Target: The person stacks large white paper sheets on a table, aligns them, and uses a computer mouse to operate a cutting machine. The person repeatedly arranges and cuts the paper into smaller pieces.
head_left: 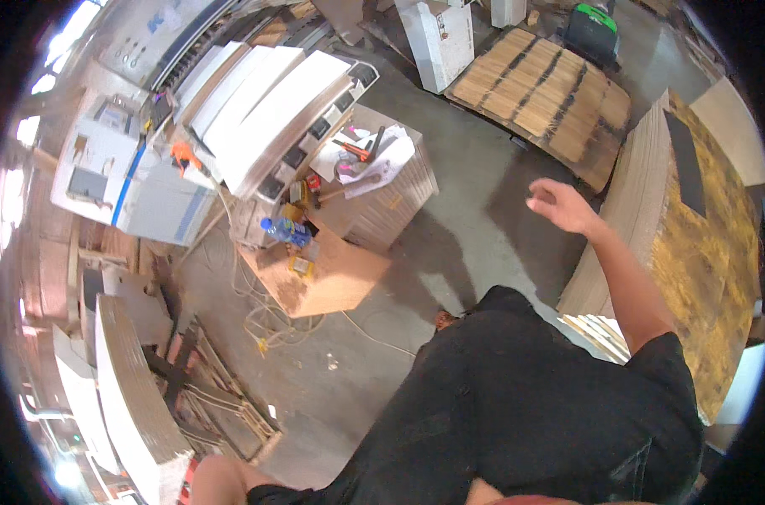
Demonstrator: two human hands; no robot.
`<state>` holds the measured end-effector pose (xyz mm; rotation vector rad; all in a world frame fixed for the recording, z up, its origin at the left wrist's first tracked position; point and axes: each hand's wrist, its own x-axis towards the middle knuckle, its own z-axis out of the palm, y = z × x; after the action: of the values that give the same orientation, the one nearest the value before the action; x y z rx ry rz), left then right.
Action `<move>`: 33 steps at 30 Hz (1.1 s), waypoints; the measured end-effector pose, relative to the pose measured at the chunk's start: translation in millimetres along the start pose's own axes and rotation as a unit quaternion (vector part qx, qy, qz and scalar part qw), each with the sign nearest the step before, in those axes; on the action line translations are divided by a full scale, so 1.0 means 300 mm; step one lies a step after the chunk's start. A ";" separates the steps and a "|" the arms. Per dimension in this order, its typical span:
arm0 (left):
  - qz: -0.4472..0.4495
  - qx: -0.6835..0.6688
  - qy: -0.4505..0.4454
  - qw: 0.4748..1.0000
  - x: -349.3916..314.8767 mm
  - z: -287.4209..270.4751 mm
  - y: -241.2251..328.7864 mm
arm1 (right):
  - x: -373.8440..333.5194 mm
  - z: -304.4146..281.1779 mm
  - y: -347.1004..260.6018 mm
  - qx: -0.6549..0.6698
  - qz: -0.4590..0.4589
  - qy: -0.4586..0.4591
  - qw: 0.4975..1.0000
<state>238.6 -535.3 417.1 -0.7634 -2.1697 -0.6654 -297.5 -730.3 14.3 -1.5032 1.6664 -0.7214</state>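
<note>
Boards (681,252) right of right-hand fingers (551,187); apart

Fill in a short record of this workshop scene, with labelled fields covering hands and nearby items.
Right hand: loosely curled, apparently empty, seen against gray floor
Left hand: out of view; part of the arm shows
Right side: board stack, mottled yellow-brown top, dark strip on it
Papers: white, with orange-and-black tool
Bottle: blue, left of the papers
</note>
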 end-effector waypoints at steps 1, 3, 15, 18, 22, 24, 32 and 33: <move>-0.005 -0.012 -0.003 1.000 -0.008 -0.058 -0.081 | 0.008 0.036 0.083 0.040 -0.001 -0.001 0.999; -0.098 -0.018 -0.015 0.995 -0.046 -0.158 -0.284 | 0.061 0.149 0.256 0.014 0.059 0.013 0.998; -0.612 0.095 -0.202 0.758 -0.351 -0.388 -1.678 | 0.674 0.117 0.784 -0.009 0.237 -0.118 0.964; -0.630 0.047 -0.103 0.768 -0.490 -0.424 -1.922 | 0.918 -0.073 0.776 -0.034 0.256 -0.031 0.965; -0.592 -0.022 0.097 0.800 -0.627 -0.417 -2.191 | 1.305 -0.238 0.713 0.084 0.212 -0.041 0.973; -0.561 -0.091 0.166 0.806 -0.662 -0.419 -2.317 | 1.480 -0.258 0.657 0.132 0.205 -0.045 0.969; -0.417 -0.207 0.136 0.875 -0.753 -0.620 -2.768 | 2.045 -0.276 0.316 0.235 0.116 -0.110 0.959; -0.430 -0.198 0.122 0.873 -0.767 -0.653 -2.797 | 2.102 -0.297 0.274 0.235 0.116 -0.118 0.958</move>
<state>-121.3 -1313.9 172.9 0.1701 -2.0893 -1.5948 -425.6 -1347.4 -109.0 -0.9957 1.3431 -0.7153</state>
